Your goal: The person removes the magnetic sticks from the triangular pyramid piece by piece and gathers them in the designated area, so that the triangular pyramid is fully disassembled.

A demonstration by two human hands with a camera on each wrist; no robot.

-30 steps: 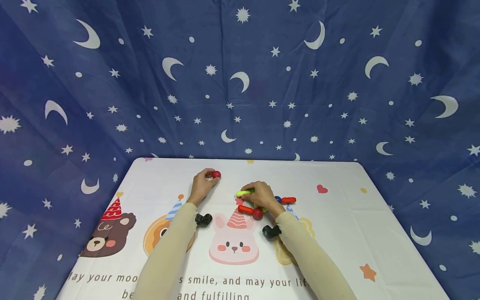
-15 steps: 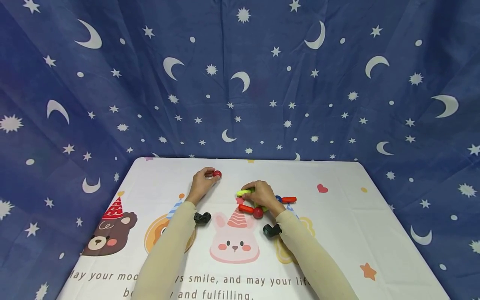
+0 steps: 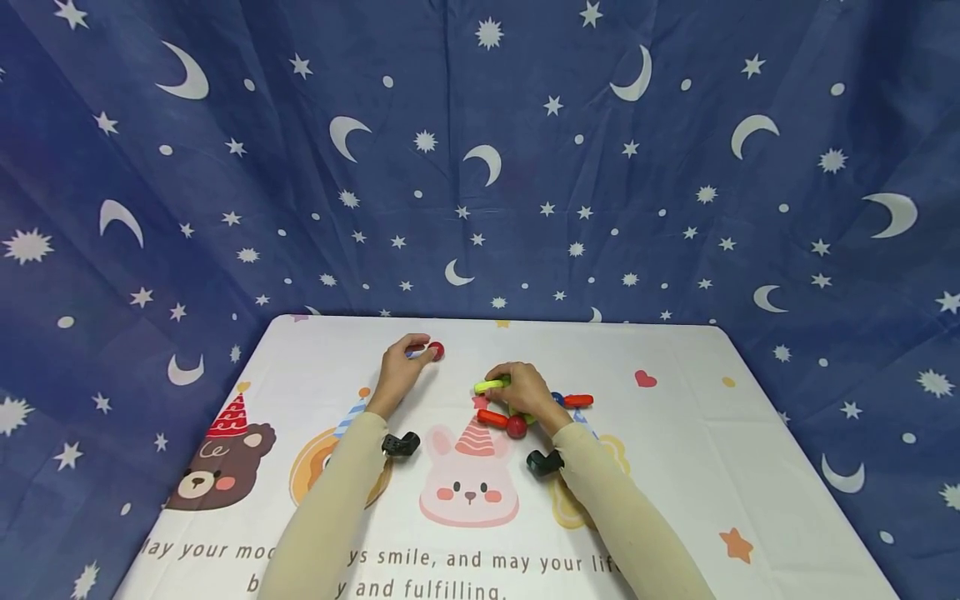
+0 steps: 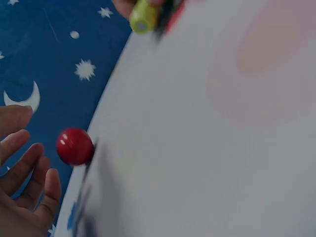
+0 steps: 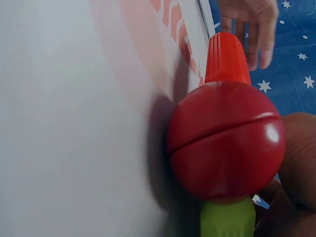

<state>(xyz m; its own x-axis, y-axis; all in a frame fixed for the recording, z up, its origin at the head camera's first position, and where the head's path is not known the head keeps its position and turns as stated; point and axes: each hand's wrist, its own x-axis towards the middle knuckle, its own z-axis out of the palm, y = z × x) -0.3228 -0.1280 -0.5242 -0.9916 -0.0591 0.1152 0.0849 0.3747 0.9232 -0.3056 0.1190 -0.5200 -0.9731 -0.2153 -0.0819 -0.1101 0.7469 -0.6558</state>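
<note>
Red ball (image 3: 437,351): near left hand (image 3: 397,373), whose parted fingers hold nothing
Right hand (image 3: 522,390): pinches yellow stick (image 3: 490,387)

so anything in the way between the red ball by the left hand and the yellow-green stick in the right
Nothing visible: only white tablecloth shows between the red ball and the yellow-green stick in the right hand.

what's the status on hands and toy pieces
Left hand open beside red ball. Right hand pinches yellow-green stick. Red stick joined to second ball close by, possibly in the way.
</note>
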